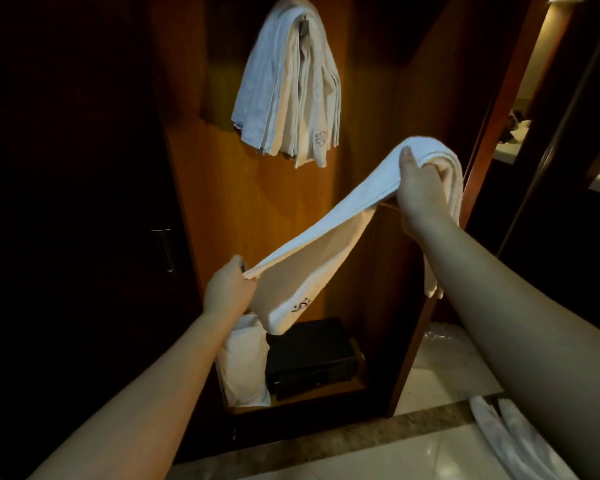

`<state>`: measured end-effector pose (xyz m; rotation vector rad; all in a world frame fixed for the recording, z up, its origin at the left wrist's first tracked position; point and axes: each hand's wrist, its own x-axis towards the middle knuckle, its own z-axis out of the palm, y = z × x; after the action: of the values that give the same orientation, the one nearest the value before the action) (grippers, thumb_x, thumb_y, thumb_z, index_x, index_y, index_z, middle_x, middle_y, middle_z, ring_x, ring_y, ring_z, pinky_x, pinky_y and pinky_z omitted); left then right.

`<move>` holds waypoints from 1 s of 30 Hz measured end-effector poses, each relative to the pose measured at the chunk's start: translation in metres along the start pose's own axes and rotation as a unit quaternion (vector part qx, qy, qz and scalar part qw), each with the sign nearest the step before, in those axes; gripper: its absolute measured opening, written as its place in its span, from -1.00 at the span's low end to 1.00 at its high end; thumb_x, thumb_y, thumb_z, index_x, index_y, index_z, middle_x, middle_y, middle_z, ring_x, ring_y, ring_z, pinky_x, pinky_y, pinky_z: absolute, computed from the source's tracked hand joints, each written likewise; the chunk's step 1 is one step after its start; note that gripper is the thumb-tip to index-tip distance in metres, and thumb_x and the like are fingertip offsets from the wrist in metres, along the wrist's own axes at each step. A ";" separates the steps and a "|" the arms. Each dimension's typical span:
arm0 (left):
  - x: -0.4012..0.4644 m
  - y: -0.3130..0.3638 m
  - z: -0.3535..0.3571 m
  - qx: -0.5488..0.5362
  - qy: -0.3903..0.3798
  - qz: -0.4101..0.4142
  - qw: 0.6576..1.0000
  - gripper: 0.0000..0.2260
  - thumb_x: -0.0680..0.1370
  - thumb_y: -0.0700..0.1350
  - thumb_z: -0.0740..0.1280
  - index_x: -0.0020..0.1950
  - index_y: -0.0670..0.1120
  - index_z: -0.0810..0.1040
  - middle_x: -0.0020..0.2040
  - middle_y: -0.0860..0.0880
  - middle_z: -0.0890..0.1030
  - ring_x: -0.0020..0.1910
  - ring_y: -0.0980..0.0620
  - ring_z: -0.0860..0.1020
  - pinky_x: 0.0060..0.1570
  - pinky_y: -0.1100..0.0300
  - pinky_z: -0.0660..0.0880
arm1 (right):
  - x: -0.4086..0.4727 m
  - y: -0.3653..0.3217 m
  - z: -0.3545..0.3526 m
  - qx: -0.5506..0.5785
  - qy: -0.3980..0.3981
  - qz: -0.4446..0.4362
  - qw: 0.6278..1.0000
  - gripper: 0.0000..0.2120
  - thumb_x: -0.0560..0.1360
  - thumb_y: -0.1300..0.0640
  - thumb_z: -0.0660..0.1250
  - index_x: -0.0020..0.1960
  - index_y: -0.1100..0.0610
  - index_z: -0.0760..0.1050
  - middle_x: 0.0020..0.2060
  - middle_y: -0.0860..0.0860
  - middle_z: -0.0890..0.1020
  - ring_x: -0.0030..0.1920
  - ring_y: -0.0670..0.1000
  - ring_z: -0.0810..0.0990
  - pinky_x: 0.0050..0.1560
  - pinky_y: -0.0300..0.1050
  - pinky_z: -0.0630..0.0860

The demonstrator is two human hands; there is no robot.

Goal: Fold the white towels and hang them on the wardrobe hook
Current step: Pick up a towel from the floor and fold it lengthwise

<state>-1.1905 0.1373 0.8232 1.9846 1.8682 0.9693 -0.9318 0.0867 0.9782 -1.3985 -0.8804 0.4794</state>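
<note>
Left hand (227, 292) low, fingers curled, pinching one end of the towel (340, 216). From that pinch the towel runs up and to the right as a taut folded band, so its long axis is a diagonal: low end at the left grip, high end at the right grip. A folded flap with a dark embroidered logo (301, 305) hangs down just right of the left hand, below the band.

Directly above the span's middle, well above both grips, the hung towels (288, 91) are draped over the hook (305, 26); only a bit of the hook shows through the cloth. Several folded layers are already there.

Right hand (421, 188) higher, thumb on top, fingers wrapped round the other end. The towel bunches over the top of this hand and a tail drops down behind the wrist to the right.

Key relation: the hook lies up and to the left of the right grip, and up and slightly right of the left grip. The right hand is the nearer one, being higher. Judgement: the fold isn't finished; ends likely need bringing together before the lift, and the hook looks crowded, so the new piece could slip off.

Below the left grip, a white bundle (245, 362) and a black safe (310, 355) sit on the wardrobe floor. Far lower right, more white cloth (499, 431) on the tile.
</note>
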 end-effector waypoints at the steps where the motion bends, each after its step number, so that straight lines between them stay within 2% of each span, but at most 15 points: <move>1: 0.002 -0.005 -0.008 0.009 0.004 0.005 1.000 -0.86 0.58 -0.11 0.34 -0.12 -0.02 0.40 -0.24 0.01 0.52 -0.33 0.07 0.49 -0.44 0.20 0.33 | 0.003 0.010 -0.002 0.013 0.005 0.016 1.000 -0.58 0.63 -0.21 0.15 0.12 0.15 0.47 -0.07 0.05 0.65 0.00 0.12 0.67 0.13 0.18 0.62; 3: 0.007 -0.009 -0.028 0.044 0.016 0.022 0.999 -0.87 0.56 -0.14 0.33 -0.11 -0.01 0.39 -0.24 0.00 0.52 -0.35 0.05 0.46 -0.45 0.18 0.23 | 0.007 0.026 -0.005 0.051 0.010 0.055 0.997 -0.58 0.65 -0.17 0.17 0.23 0.17 0.44 -0.01 0.03 0.62 0.08 0.10 0.65 0.14 0.12 0.61; 6: 0.017 -0.014 -0.071 0.063 0.025 0.098 0.993 -0.84 0.50 -0.17 0.38 -0.11 0.00 0.42 -0.20 0.00 0.54 -0.24 -0.04 0.51 -0.34 0.11 0.31 | 0.010 0.039 -0.005 0.143 0.023 0.099 0.985 -0.63 0.68 -0.07 0.18 0.32 0.19 0.39 -0.03 -0.01 0.58 0.02 0.00 0.61 0.03 -0.04 0.57; 9: 0.011 -0.015 -0.135 -0.124 0.127 0.200 0.963 -0.72 0.42 -0.25 0.44 -0.11 0.09 0.44 -0.18 0.09 0.54 -0.17 0.16 0.53 -0.19 0.33 0.41 | 0.019 0.040 -0.006 0.257 0.057 0.127 0.956 -0.73 0.66 -0.02 0.25 0.26 0.13 0.38 -0.03 0.00 0.60 0.02 -0.01 0.62 0.04 -0.06 0.59; 10: 0.005 -0.018 -0.145 -0.238 0.152 0.197 0.939 -0.65 0.43 -0.29 0.46 -0.03 0.10 0.44 -0.12 0.13 0.56 -0.15 0.26 0.54 -0.12 0.42 0.44 | 0.021 0.038 -0.005 0.286 0.059 0.131 0.947 -0.72 0.65 0.00 0.27 0.27 0.14 0.41 -0.03 0.01 0.62 0.00 -0.01 0.65 -0.01 -0.07 0.61; 12: 0.000 -0.032 -0.138 -0.411 0.080 0.123 0.900 -0.60 0.48 -0.40 0.42 0.13 0.04 0.47 -0.01 0.12 0.63 -0.07 0.29 0.59 -0.01 0.31 0.55 | 0.024 0.034 0.002 0.331 0.047 0.136 0.933 -0.74 0.64 0.02 0.31 0.22 0.17 0.48 -0.07 0.03 0.68 -0.11 -0.01 0.70 -0.18 -0.09 0.63; 14: -0.006 -0.047 -0.109 -0.387 -0.018 0.047 0.921 -0.70 0.50 -0.42 0.38 0.11 -0.08 0.59 -0.05 0.07 0.70 -0.09 0.17 0.65 -0.07 0.20 0.58 | 0.024 0.035 0.010 0.358 0.029 0.150 0.921 -0.74 0.62 0.03 0.33 0.18 0.20 0.51 -0.06 0.08 0.71 -0.12 0.05 0.73 -0.18 -0.04 0.64; 16: -0.011 -0.055 -0.092 -0.380 -0.046 -0.006 0.924 -0.74 0.54 -0.45 0.28 -0.01 -0.11 0.60 -0.13 -0.01 0.67 -0.19 0.01 0.61 -0.28 0.25 0.55 | 0.025 0.042 0.012 0.367 0.029 0.159 0.916 -0.78 0.63 0.06 0.33 0.13 0.21 0.50 -0.06 0.10 0.70 -0.15 0.05 0.73 -0.14 -0.01 0.67; 19: -0.008 -0.052 -0.104 -0.521 0.039 -0.081 0.849 -0.73 0.59 -0.40 0.16 -0.10 -0.08 0.52 -0.27 0.01 0.64 -0.33 0.00 0.59 -0.47 0.27 0.49 | 0.030 0.056 0.013 0.375 0.026 0.178 0.910 -0.82 0.62 0.09 0.35 0.07 0.21 0.50 0.00 0.10 0.69 -0.09 0.04 0.73 0.01 0.00 0.68; 22: -0.001 -0.052 -0.121 -0.580 0.029 -0.009 0.814 -0.86 0.55 -0.17 0.33 0.10 -0.11 0.54 -0.11 0.02 0.71 -0.19 0.03 0.67 -0.29 0.13 0.60 | 0.030 0.061 0.019 0.395 0.020 0.195 0.898 -0.84 0.62 0.10 0.33 0.09 0.20 0.51 0.06 0.13 0.70 0.00 0.09 0.72 0.09 0.05 0.65; 24: -0.001 -0.052 -0.125 -0.537 -0.034 0.001 0.843 -0.58 0.39 -0.03 0.43 0.20 -0.17 0.54 -0.05 0.02 0.71 -0.12 0.06 0.67 -0.17 0.17 0.60 | 0.032 0.065 0.022 0.400 0.026 0.196 0.895 -0.83 0.64 0.09 0.30 0.14 0.19 0.51 0.09 0.16 0.69 0.04 0.12 0.72 0.09 0.07 0.65; 26: -0.003 -0.055 -0.123 -0.467 -0.069 0.029 0.881 -0.68 0.34 -0.13 0.41 0.09 -0.08 0.59 -0.12 0.09 0.71 -0.18 0.12 0.66 -0.25 0.24 0.58 | 0.032 0.070 0.023 0.399 0.025 0.210 0.892 -0.82 0.64 0.09 0.30 0.15 0.18 0.51 0.13 0.16 0.68 0.05 0.13 0.71 0.08 0.09 0.65; 27: -0.003 -0.057 -0.121 -0.470 -0.067 0.031 0.879 -0.78 0.42 -0.19 0.39 0.05 -0.06 0.60 -0.11 0.09 0.71 -0.18 0.11 0.66 -0.27 0.24 0.58 | 0.031 0.073 0.022 0.394 0.026 0.220 0.892 -0.85 0.64 0.10 0.31 0.11 0.18 0.51 0.13 0.15 0.68 0.06 0.12 0.71 0.10 0.10 0.64; 28: -0.006 -0.054 -0.120 -0.501 -0.063 0.020 0.863 -0.82 0.51 -0.26 0.31 0.02 -0.05 0.62 -0.10 0.07 0.72 -0.16 0.09 0.67 -0.28 0.23 0.59 | 0.030 0.076 0.021 0.387 0.025 0.226 0.894 -0.88 0.63 0.11 0.31 0.06 0.18 0.50 0.13 0.14 0.67 0.08 0.12 0.69 0.14 0.11 0.63; 30: -0.008 -0.059 -0.119 -0.575 -0.079 -0.008 0.815 -0.61 0.59 -0.37 0.15 -0.11 0.00 0.68 -0.09 0.00 0.72 -0.14 0.02 0.68 -0.28 0.20 0.61 | 0.028 0.085 0.021 0.376 0.023 0.241 0.894 -0.88 0.63 0.12 0.32 0.06 0.18 0.49 0.11 0.14 0.66 0.10 0.13 0.68 0.15 0.12 0.62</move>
<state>-1.3093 0.1078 0.8746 1.1953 0.7754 1.3861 -0.9135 0.1344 0.9017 -0.8761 -0.2240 1.0350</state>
